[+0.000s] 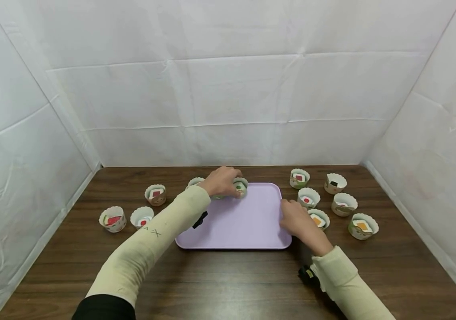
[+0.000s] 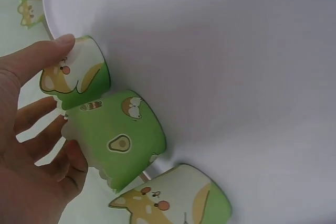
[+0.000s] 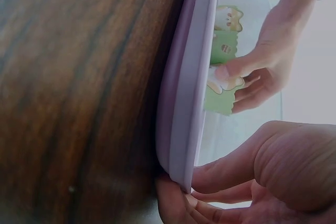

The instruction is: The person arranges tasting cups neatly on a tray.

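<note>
A lilac tray [image 1: 248, 222] lies on the wooden table. Along its far edge stands a row of green paper cups. My left hand [image 1: 223, 181] reaches over them and holds the rightmost cup [image 1: 240, 187], thumb on its near side and fingers behind. In the left wrist view that held cup [image 2: 81, 72] shows a cartoon dog, beside a cup with an avocado print [image 2: 123, 135] and another dog cup [image 2: 181, 200]. My right hand [image 1: 297, 218] pinches the tray's right rim, thumb above and fingers beneath, as the right wrist view shows.
More paper cups with small coloured pieces inside stand on the table: several at the right, such as a cup with a yellow piece [image 1: 363, 226], and three at the left, including a cup with a red piece [image 1: 112, 219]. White sheeting [image 1: 232, 98] walls the table's back and sides.
</note>
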A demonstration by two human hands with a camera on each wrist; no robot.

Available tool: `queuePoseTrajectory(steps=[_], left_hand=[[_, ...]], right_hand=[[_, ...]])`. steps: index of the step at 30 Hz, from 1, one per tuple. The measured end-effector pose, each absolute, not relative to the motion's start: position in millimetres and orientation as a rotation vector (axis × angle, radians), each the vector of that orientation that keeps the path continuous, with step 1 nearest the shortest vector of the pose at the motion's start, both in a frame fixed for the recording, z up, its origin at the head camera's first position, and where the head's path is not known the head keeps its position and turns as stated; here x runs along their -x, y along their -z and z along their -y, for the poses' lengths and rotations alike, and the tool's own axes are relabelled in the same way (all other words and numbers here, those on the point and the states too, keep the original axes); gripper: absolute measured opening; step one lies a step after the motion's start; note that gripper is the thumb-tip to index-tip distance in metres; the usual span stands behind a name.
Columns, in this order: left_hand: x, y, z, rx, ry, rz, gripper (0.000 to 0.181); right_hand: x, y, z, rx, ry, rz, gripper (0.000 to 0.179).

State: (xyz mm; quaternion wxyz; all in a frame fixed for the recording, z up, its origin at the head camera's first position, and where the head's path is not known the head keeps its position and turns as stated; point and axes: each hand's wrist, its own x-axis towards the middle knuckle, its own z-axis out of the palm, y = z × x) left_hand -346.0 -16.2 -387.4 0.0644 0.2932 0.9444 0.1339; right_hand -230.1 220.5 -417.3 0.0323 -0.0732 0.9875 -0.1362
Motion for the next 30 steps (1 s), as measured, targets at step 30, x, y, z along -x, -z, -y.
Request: queuePoseTrajectory(steps=[30], left_hand=[[330,346,113,-0.699,-1.289,-2.816,0.063]], right_hand=[[229,414,-223,0.217,0.391,-3.031,0.04]])
